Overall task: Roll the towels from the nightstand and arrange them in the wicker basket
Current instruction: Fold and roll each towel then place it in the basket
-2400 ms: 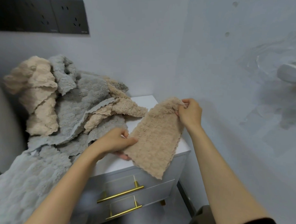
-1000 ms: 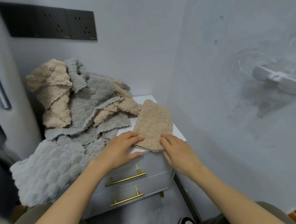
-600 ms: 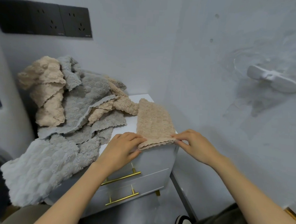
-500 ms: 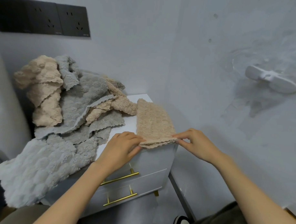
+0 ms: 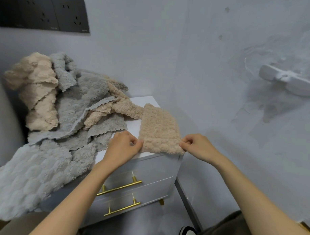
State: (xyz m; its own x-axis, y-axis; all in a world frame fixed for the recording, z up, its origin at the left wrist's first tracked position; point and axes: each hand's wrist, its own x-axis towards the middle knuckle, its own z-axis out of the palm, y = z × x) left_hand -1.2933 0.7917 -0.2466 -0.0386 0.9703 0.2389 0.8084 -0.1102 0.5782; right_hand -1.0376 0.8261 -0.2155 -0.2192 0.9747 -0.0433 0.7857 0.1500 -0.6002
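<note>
The beige towel (image 5: 158,128) lies flat on the nightstand (image 5: 142,103), running away from her. Both hands (image 5: 122,148) (image 5: 196,147) pinch its near corners, equally close, apparently starting the roll.

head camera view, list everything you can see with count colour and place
beige towel: one, beige, flat on the nightstand's front right corner
towel pile: count unclear, grey and beige, heaped on the nightstand's left side, spilling over its edge
nightstand: one, white, in the wall corner
drawer handles: two, gold, on the nightstand's front
wall sockets: a row, black, upper left wall
wall bracket: one, white, right wall
shoe: one, dark with a white sole, floor at the bottom
left hand: pinches the beige towel's near left corner
right hand: pinches its near right corner
</note>
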